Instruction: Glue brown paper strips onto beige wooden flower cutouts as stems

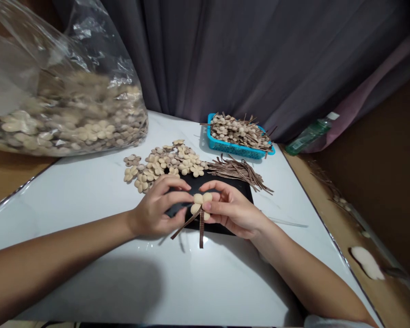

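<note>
A cream fabric flower [197,199] with a brown checked ribbon [201,230] is pinched between the thumb and fingers of my right hand [230,209]. Two ribbon ends hang below the flower. My left hand [162,205] is just left of it, fingers curved and apart from the thumb, a fingertip close to the petals; nothing shows in its grasp. Under both hands lies a black mat [239,187]. Behind them is a loose pile of cream flowers [155,166], with a bundle of cut brown ribbons [239,172] to its right.
A large clear bag of flowers [89,114] stands at the back left. At the back of the white table [123,282] sits a blue basket [235,148] heaped with ribboned flowers. A green bottle [309,134] leans by the curtain; a thin clear stick [289,222] lies right of my right hand.
</note>
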Available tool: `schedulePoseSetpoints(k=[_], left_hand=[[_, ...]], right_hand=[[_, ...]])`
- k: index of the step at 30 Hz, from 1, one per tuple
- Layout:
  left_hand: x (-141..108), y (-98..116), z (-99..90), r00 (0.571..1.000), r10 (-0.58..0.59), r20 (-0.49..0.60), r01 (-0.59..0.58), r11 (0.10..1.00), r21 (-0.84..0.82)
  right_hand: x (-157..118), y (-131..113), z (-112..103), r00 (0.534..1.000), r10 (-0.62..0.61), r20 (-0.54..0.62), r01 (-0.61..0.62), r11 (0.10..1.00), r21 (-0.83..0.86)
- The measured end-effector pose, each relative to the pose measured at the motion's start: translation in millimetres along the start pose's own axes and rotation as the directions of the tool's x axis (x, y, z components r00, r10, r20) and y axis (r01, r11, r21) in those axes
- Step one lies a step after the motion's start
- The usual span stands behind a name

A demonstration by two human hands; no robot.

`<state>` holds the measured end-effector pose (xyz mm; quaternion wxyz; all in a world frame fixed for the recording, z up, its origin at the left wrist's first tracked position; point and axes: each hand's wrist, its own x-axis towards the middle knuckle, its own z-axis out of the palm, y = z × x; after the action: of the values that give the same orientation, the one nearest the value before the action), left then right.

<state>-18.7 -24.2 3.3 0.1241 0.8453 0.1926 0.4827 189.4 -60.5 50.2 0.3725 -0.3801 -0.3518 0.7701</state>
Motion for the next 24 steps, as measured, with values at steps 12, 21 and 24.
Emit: schedulePoseSetpoints(k=[12, 21, 24], left_hand=[[4, 14, 0.2, 0.965, -0.232, 0.124, 0.252, 0.949, -0.190], [7, 25, 4.0, 0.705, -0.631, 0.324, 0.709, 0.634, -0.309], [8, 26, 4.8, 0.685, -0.636, 0.355, 0.727, 0.565, -0.389]], right_hand=[[2, 2, 0, 0.982, -0.189, 0.001, 0.180, 0.930, -0.320], [4, 8, 2, 0.965, -0.260, 0.024, 0.257, 0.931, -0.260], [4, 10, 5, 0.965, -0.263, 0.007, 0.259, 0.946, -0.197]])
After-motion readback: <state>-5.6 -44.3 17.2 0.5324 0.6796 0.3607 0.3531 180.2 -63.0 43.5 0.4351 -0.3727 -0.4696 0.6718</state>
